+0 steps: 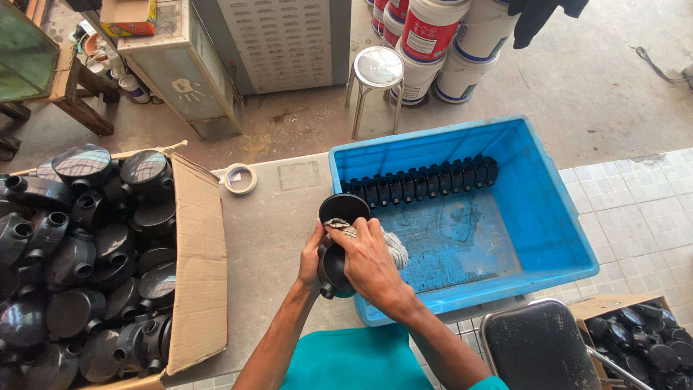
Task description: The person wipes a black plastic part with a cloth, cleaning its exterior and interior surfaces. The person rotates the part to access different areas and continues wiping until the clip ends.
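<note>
Black round plastic box (338, 238) sits in both hands above the table edge, just left of the blue crate (548, 217). Left hand (312, 258) curls closed around its side; right hand (368, 260) presses a grey rag (393, 249) against it, fingers shut on the cloth. A row of similar black boxes (422, 180) lines the crate's far wall. A cardboard carton (198, 289) of more stands left, tape roll (240, 178) beyond.

Roll of tape (240, 178) lying left of blue crate (556, 217); metal stool (378, 69) and paint buckets (447, 43) standing beyond it; black chair (538, 347) sitting at its near right.
</note>
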